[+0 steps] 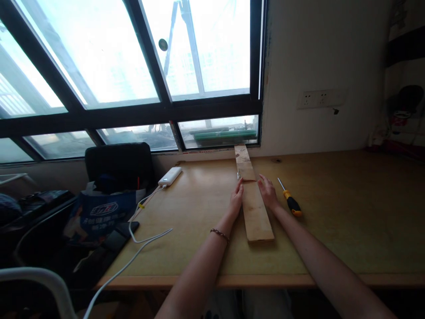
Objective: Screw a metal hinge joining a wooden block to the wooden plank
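A wooden board [258, 215] lies flat on the table, running away from me. Beyond it is a second wooden piece [243, 155], reaching toward the window, with a dark seam between the two. My left hand [236, 198] holds the near board's left edge, fingers close together near the seam. On the opposite edge my right hand [267, 192] holds the same board, fingers pointing toward the seam. Small shiny metal bits [238, 174], too small to name, sit just past my left fingertips. A yellow-and-black screwdriver [291, 203] lies right of my right hand, its tip pointing away.
On the table's [199, 248] left side lies a white power bank [170, 176] with a white cable [133, 237] trailing over the edge. A black chair [117, 161] and a blue bag [99, 217] stand to the left. Window and wall sockets [321, 99] are behind.
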Demonstrator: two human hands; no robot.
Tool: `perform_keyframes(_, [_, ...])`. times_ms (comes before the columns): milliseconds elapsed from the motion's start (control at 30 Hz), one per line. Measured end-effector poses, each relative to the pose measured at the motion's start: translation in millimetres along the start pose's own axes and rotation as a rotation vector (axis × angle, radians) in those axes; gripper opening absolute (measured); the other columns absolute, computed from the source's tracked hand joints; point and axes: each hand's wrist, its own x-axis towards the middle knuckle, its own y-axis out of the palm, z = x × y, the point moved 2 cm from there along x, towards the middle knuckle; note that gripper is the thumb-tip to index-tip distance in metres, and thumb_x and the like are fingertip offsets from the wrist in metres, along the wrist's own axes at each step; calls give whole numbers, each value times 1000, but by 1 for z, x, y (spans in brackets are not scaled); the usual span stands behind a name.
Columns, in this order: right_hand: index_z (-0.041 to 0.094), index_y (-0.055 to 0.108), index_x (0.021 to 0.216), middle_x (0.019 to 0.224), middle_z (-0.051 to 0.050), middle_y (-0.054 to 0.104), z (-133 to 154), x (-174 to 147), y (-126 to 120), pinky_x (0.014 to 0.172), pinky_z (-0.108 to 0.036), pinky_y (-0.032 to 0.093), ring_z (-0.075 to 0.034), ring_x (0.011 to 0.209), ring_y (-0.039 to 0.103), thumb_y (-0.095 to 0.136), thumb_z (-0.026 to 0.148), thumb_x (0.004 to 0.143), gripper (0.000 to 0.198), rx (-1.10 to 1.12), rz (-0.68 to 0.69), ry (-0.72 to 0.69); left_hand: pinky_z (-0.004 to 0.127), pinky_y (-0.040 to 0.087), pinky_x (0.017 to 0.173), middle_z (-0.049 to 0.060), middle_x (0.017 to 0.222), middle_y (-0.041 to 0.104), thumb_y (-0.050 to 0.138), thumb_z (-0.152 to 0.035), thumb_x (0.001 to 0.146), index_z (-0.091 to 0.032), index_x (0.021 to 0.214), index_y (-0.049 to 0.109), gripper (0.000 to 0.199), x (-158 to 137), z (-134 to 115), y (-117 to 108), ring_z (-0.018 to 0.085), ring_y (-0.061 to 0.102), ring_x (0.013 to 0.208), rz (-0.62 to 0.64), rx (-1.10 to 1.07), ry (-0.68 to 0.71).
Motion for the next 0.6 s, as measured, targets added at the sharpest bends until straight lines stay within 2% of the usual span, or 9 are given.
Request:
perform_keyframes(100, [15,48,121,120,-14,52,0,0,0,97,-43,33,-25,114,45,32,53,85,55,18,29,14,38,28,105,3,127,50,52,-36,79,-23,113,57,37,2,3,-2,22,39,123,-20,-8,-22])
perform_keyframes(267, [21,49,122,123,-8,51,-4,0,8,101,-43,29,-23,118,40,28,51,87,51,12,143,-84,39,29,104,5,124,52,54,-35,78,-21,111,58,37,3,6,-1,23,41,121,-39,-59,-70])
perform_keyframes(333, [23,49,122,123,-6,52,-8,0,11,102,-45,27,-23,120,38,28,51,87,50,-17,178,-83,39,30,103,6,124,53,54,-35,78,-21,111,58,37,4,6,-1,23,42,120,-38,-69,-67])
perform_keyframes(600, [23,49,122,122,-6,53,-16,4,14,100,-45,30,-25,117,41,26,53,86,52,-32,211,-60,38,30,103,6,124,52,52,-34,78,-20,111,58,36,3,2,1,22,43,119,-43,-1,-37])
